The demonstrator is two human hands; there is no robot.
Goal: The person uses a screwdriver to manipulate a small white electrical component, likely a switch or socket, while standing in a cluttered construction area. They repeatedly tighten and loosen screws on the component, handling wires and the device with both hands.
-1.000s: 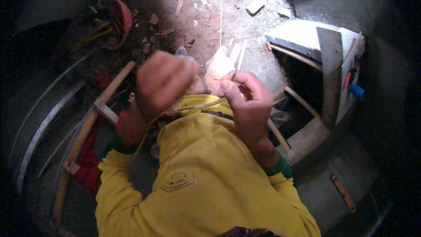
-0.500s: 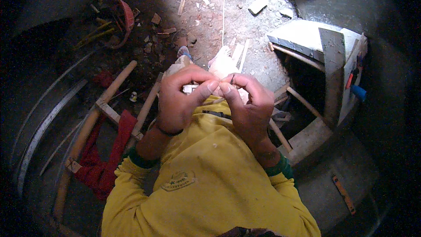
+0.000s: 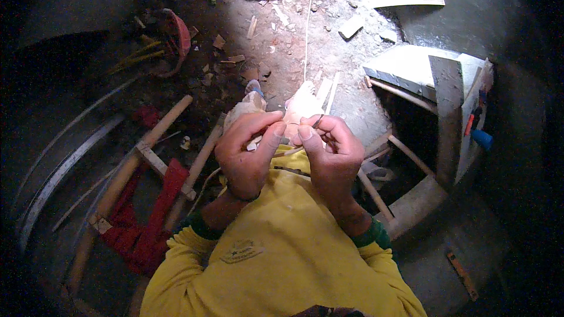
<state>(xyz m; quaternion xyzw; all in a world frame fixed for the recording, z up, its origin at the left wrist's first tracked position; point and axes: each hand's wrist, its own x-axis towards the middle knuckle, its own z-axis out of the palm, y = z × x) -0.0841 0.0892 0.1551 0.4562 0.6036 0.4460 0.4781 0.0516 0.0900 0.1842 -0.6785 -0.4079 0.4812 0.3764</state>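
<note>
My left hand [image 3: 249,149] and my right hand [image 3: 332,147] are raised in front of my yellow shirt [image 3: 282,235], thumb and forefinger pinched on each, fingertips a small gap apart. Whatever lies between the left fingertips is too small to make out. A small thin dark piece [image 3: 318,121] shows at my right forefinger; its kind is unclear. Below the hands a pale cord-like strip [image 3: 289,152] passes across my waist, and a thin tan cord [image 3: 205,189] hangs beside my left wrist. My foot [image 3: 301,95] is brightly lit beyond the hands.
Wooden frames stand on both sides: poles [image 3: 144,147] with red cloth [image 3: 141,229] at left, a box-like frame [image 3: 449,111] with a blue-handled tool [image 3: 482,139] at right. A reddish basket [image 3: 179,41], wood scraps [image 3: 252,26] and a white cord [image 3: 308,29] lie on the floor.
The fingertips have drawn slightly apart, both hands still pinching. The scene sits a little lower in the picture, and the tan cord beside my left wrist now shows.
</note>
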